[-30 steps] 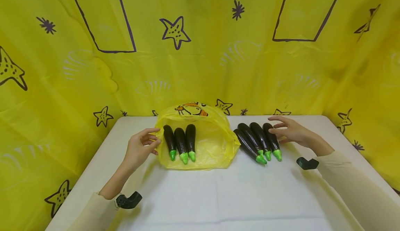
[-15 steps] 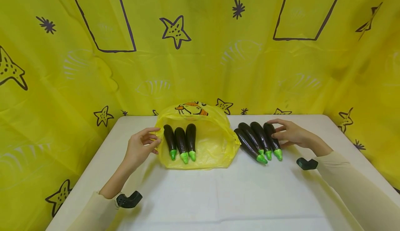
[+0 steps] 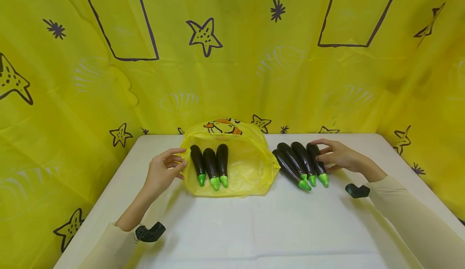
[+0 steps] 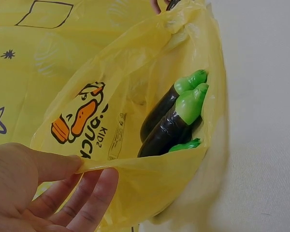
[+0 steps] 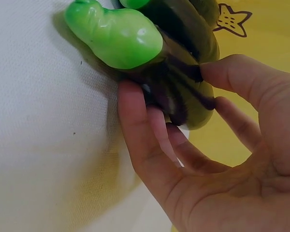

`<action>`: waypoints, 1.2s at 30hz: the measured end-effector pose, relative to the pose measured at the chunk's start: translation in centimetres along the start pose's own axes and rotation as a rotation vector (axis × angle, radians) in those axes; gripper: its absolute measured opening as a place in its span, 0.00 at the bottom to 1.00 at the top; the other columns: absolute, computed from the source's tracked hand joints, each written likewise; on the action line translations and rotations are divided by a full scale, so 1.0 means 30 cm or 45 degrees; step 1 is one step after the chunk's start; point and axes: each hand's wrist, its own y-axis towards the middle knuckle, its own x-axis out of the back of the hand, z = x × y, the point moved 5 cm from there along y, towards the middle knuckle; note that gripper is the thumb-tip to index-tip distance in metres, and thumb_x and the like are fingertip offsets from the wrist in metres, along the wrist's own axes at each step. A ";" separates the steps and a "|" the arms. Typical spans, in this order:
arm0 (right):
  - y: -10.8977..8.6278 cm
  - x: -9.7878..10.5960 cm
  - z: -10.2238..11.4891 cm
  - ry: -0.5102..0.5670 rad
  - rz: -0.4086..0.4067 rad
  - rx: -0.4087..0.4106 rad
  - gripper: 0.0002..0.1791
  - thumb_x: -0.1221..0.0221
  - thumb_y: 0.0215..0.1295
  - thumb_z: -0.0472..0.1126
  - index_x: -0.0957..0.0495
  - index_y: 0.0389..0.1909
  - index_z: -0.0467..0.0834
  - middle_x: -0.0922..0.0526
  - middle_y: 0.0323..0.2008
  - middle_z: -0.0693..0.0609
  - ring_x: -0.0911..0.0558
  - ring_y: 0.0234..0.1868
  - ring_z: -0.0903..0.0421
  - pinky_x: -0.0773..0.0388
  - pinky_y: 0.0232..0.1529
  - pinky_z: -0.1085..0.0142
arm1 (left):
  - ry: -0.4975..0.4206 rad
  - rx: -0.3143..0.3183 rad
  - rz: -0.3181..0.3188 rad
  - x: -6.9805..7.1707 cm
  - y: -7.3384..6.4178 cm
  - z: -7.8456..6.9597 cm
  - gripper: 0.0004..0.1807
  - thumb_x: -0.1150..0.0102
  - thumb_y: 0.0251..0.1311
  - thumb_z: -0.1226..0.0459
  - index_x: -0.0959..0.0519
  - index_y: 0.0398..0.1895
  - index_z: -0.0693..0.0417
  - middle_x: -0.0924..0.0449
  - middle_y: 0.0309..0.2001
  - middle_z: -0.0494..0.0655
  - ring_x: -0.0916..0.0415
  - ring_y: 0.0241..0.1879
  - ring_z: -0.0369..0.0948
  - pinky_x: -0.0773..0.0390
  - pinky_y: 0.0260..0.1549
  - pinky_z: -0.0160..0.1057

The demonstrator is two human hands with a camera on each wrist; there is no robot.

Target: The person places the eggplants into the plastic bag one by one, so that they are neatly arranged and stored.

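Note:
My left hand (image 3: pixel 164 173) pinches the left rim of a thin yellow plastic bag (image 3: pixel 247 168) between thumb and fingers; in the left wrist view the bag's mouth (image 4: pixel 159 58) gapes. Three dark eggplants with green stem ends lie side by side inside, the middle eggplant (image 3: pixel 210 164) among them. Just right of the bag, several more eggplants lie in a row on the white table, stems toward me. My right hand (image 3: pixel 341 156) grips the outermost eggplant (image 3: pixel 315 158). Seen from the right wrist, thumb and fingers bracket its glossy body behind the green stem end (image 5: pixel 116 38).
The leftmost eggplant of the row (image 3: pixel 288 170) lies slanted right beside the bag's right edge. Behind the white table (image 3: pixel 225 232) hangs a yellow curtain (image 3: pixel 232 83) with drawn starfish, its folds also running along both sides.
My right hand's fingers have come in onto the outermost eggplant, which has barely shifted. My left hand and the bag have stayed as they were.

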 end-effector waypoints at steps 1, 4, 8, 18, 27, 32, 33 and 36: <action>-0.001 0.000 0.001 -0.004 0.000 0.003 0.37 0.42 0.74 0.34 0.48 0.79 0.38 0.45 0.69 0.16 0.20 0.55 0.37 0.12 0.46 0.44 | 0.000 0.000 0.000 0.000 0.000 0.000 0.22 0.33 0.63 0.75 0.21 0.61 0.62 0.16 0.40 0.62 0.15 0.32 0.44 0.11 0.30 0.54; -0.002 -0.001 0.003 -0.004 -0.002 -0.002 0.37 0.42 0.74 0.34 0.47 0.79 0.39 0.45 0.69 0.17 0.20 0.55 0.37 0.12 0.47 0.45 | -0.002 -0.001 -0.001 0.001 -0.001 -0.001 0.22 0.33 0.63 0.75 0.21 0.61 0.62 0.16 0.40 0.61 0.15 0.32 0.44 0.11 0.30 0.55; -0.003 -0.004 0.003 0.006 -0.003 -0.008 0.38 0.42 0.73 0.33 0.47 0.79 0.39 0.45 0.69 0.18 0.19 0.54 0.39 0.12 0.47 0.46 | -0.009 -0.009 -0.003 0.001 -0.002 -0.001 0.22 0.33 0.63 0.75 0.21 0.61 0.62 0.16 0.39 0.61 0.15 0.31 0.43 0.12 0.29 0.56; -0.003 -0.003 0.002 -0.003 -0.022 0.024 0.38 0.40 0.72 0.34 0.45 0.78 0.39 0.43 0.68 0.18 0.17 0.51 0.41 0.11 0.45 0.47 | -0.022 -0.011 -0.010 0.004 -0.004 -0.005 0.22 0.33 0.63 0.76 0.20 0.61 0.62 0.16 0.39 0.62 0.15 0.31 0.42 0.12 0.30 0.58; -0.007 -0.003 0.001 -0.042 -0.044 0.060 0.36 0.41 0.73 0.34 0.44 0.77 0.36 0.42 0.68 0.17 0.17 0.51 0.40 0.11 0.44 0.47 | -0.017 -0.017 -0.009 0.007 -0.002 -0.005 0.23 0.33 0.63 0.76 0.21 0.61 0.62 0.16 0.39 0.62 0.15 0.31 0.43 0.12 0.30 0.58; -0.009 -0.004 0.007 -0.039 -0.024 0.073 0.38 0.39 0.72 0.33 0.46 0.78 0.35 0.42 0.67 0.17 0.16 0.50 0.41 0.11 0.44 0.47 | -0.018 -0.010 -0.008 0.007 0.000 -0.004 0.23 0.33 0.63 0.76 0.21 0.62 0.61 0.16 0.39 0.62 0.15 0.31 0.43 0.12 0.30 0.58; -0.010 -0.004 0.008 -0.036 -0.022 0.064 0.39 0.39 0.72 0.33 0.46 0.78 0.35 0.42 0.68 0.17 0.16 0.50 0.41 0.11 0.44 0.47 | -0.020 -0.008 -0.007 0.008 0.001 -0.004 0.23 0.33 0.63 0.76 0.21 0.62 0.61 0.16 0.39 0.62 0.15 0.30 0.43 0.12 0.30 0.58; -0.011 -0.003 0.010 -0.037 -0.012 0.055 0.40 0.39 0.71 0.33 0.47 0.78 0.35 0.43 0.68 0.18 0.16 0.49 0.41 0.11 0.44 0.47 | -0.025 -0.006 -0.006 0.008 0.001 -0.006 0.23 0.33 0.63 0.76 0.21 0.62 0.61 0.16 0.39 0.62 0.15 0.30 0.43 0.12 0.30 0.58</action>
